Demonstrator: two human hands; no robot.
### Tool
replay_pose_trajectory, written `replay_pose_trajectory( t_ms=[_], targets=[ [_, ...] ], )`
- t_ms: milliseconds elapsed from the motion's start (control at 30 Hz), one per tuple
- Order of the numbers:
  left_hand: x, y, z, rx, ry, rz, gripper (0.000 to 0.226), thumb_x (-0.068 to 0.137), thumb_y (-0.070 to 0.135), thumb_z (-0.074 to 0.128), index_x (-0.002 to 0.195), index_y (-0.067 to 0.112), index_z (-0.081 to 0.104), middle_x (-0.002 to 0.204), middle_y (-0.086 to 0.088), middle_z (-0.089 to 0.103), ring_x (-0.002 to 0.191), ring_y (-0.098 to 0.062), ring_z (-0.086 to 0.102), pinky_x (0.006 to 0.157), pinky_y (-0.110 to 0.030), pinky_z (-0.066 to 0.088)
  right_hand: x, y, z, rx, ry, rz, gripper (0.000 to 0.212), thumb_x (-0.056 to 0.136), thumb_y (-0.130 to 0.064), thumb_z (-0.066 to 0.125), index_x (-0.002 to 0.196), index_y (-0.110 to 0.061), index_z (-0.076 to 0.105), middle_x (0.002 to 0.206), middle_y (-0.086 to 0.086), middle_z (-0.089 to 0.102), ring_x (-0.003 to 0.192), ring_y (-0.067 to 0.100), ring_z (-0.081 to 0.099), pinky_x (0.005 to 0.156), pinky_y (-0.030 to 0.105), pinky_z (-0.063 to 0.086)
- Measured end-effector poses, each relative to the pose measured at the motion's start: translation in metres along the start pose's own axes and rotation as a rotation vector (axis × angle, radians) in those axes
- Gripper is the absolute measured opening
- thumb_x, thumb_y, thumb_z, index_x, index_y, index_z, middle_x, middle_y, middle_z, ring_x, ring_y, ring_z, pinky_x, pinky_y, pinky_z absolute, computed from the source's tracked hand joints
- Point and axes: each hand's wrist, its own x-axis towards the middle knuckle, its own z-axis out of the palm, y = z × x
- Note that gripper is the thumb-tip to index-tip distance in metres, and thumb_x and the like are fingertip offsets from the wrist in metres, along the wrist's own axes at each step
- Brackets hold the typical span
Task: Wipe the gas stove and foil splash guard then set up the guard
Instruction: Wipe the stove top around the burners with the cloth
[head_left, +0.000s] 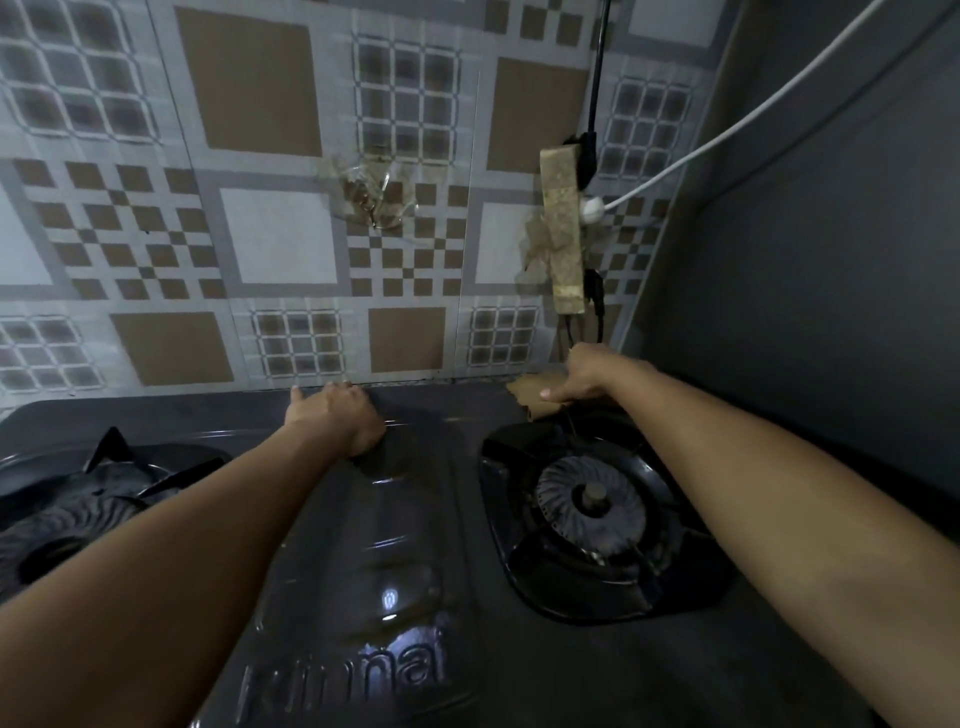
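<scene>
Behind the gas stove (384, 545), the left hand (332, 418) grips its rear edge while the right hand (584, 376) pinches the foil splash guard (524, 395).

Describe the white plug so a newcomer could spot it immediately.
Start at the patterned wall behind the gas stove; on its right hangs a vertical, grimy power strip. The white plug sits midway up its right side, trailing a white cable; neighbouring plugs are black.
</scene>
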Motion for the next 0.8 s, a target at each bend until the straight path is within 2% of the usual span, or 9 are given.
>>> replay_pose_trajectory(
  t_ms=[67, 133, 200, 267, 400, 500, 667, 733, 800],
  targets=[
    [-0.007, 0.02, -0.006, 0.042, 0.039, 0.016, 0.047, 0.098, 0.038, 0.039, 0.133, 0.009, 0.048, 0.143, -0.014, 0.046, 0.134, -0.029, 0.041, 0.116, -0.055, 0.018, 0.003, 0.008, 0.007, 0.174, 0.107, -0.164, 0.055, 0.082, -0.042, 0.073, 0.125, -0.009, 0.063, 0.126, 0.007, 0.063, 0.116, 0.023, 0.058, 0.098, 0.029, 0.045],
    [-0.012, 0.047, -0.004, -0.006, 0.103, 0.158, 0.051, 0.099, 0.038, 0.037, 0.141, 0.01, 0.039, 0.153, -0.012, 0.033, 0.144, -0.028, 0.025, 0.118, -0.053, 0.016, 0.003, 0.018, 0.01, 0.352, 0.038, -0.272, 0.036, 0.082, -0.022, 0.076, 0.117, -0.015, 0.07, 0.122, 0.002, 0.067, 0.118, 0.017, 0.058, 0.097, 0.023, 0.041],
    [-0.016, 0.08, -0.002, -0.132, 0.14, 0.35, 0.052, 0.101, 0.037, 0.033, 0.147, 0.012, 0.032, 0.159, -0.009, 0.021, 0.148, -0.024, 0.013, 0.119, -0.05, 0.013, 0.001, 0.029, 0.008, 0.403, -0.08, -0.303, 0.037, 0.084, -0.014, 0.073, 0.12, -0.02, 0.068, 0.135, -0.001, 0.057, 0.129, 0.014, 0.049, 0.106, 0.023, 0.032],
    [-0.023, 0.113, -0.002, -0.212, 0.152, 0.495, 0.053, 0.102, 0.036, 0.03, 0.15, 0.013, 0.026, 0.162, -0.006, 0.012, 0.15, -0.02, 0.005, 0.12, -0.048, 0.009, 0.0, 0.041, 0.01, 0.398, -0.115, -0.302, 0.038, 0.087, -0.014, 0.069, 0.125, -0.022, 0.065, 0.144, -0.001, 0.048, 0.135, 0.013, 0.041, 0.111, 0.024, 0.026],
    [-0.036, 0.158, 0.006, -0.188, 0.104, 0.679, 0.057, 0.103, 0.037, 0.022, 0.155, 0.017, 0.008, 0.163, -0.002, -0.001, 0.15, -0.016, -0.004, 0.121, -0.046, 0.002, 0.004, 0.053, 0.02, 0.497, -0.023, -0.269, 0.032, 0.088, -0.014, 0.068, 0.119, -0.015, 0.068, 0.134, 0.001, 0.059, 0.128, 0.016, 0.049, 0.108, 0.027, 0.035],
    [-0.032, 0.161, 0.008, -0.06, 0.04, 0.679, 0.06, 0.103, 0.04, 0.018, 0.155, 0.02, -0.005, 0.162, 0.001, -0.008, 0.149, -0.013, -0.008, 0.121, -0.048, 0.0, 0.006, 0.063, 0.023, 0.468, 0.03, -0.266, 0.028, 0.088, -0.012, 0.068, 0.115, -0.021, 0.07, 0.131, 0.001, 0.061, 0.127, 0.015, 0.05, 0.112, 0.034, 0.036],
    [-0.031, 0.158, 0.01, -0.05, 0.005, 0.641, 0.058, 0.103, 0.041, 0.02, 0.155, 0.025, -0.002, 0.161, 0.01, -0.014, 0.149, -0.014, -0.012, 0.117, -0.06, 0.001, -0.019, 0.109, 0.03, 0.504, 0.079, -0.118, 0.027, 0.087, -0.011, 0.068, 0.11, -0.026, 0.073, 0.13, 0.0, 0.062, 0.124, 0.014, 0.052, 0.111, 0.031, 0.036],
    [-0.031, 0.158, 0.011, -0.058, 0.018, 0.629, 0.057, 0.104, 0.041, 0.02, 0.155, 0.025, -0.001, 0.16, 0.011, -0.015, 0.149, -0.015, -0.012, 0.116, -0.061, 0.002, -0.033, 0.122, 0.034, 0.572, 0.071, -0.04, 0.026, 0.088, -0.008, 0.065, 0.108, -0.023, 0.074, 0.119, 0.003, 0.068, 0.112, 0.016, 0.06, 0.102, 0.032, 0.046],
    [-0.03, 0.158, 0.011, -0.059, 0.022, 0.614, 0.056, 0.104, 0.04, 0.02, 0.155, 0.026, -0.001, 0.16, 0.011, -0.015, 0.149, -0.016, -0.013, 0.116, -0.061, 0.002, -0.049, 0.125, 0.035, 0.643, 0.039, 0.017, 0.023, 0.09, -0.006, 0.062, 0.106, -0.018, 0.074, 0.098, 0.007, 0.07, 0.088, 0.016, 0.065, 0.08, 0.033, 0.058]
  ],
)
